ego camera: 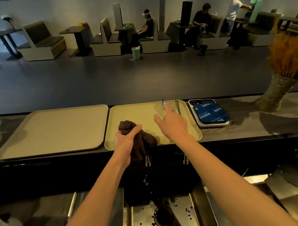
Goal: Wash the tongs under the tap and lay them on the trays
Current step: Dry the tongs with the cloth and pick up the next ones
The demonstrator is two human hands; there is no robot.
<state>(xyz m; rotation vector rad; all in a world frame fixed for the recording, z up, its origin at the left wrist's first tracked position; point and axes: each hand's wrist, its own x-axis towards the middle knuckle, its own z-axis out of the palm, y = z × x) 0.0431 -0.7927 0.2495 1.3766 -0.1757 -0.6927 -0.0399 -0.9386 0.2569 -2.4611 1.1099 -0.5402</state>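
Observation:
Metal tongs (177, 104) lie at the far right of the right tray (135, 114), tips pointing away from me. My right hand (172, 121) hovers over that tray with fingers spread, its fingertips at the tongs' near end; contact cannot be judged. My left hand (125, 139) grips a dark brown cloth (143, 141) at the tray's front edge, the cloth hanging down toward the tap (148, 160). Water runs from the tap into the sink (133, 221). A second, bare tray (53, 131) lies to the left.
A scale with a blue pad (209, 114) stands right of the trays, then a woven vase of dried grass (278, 92). A second spout (185, 159) is right of the tap. Dark bits litter the sink floor. People sit at booths across the room.

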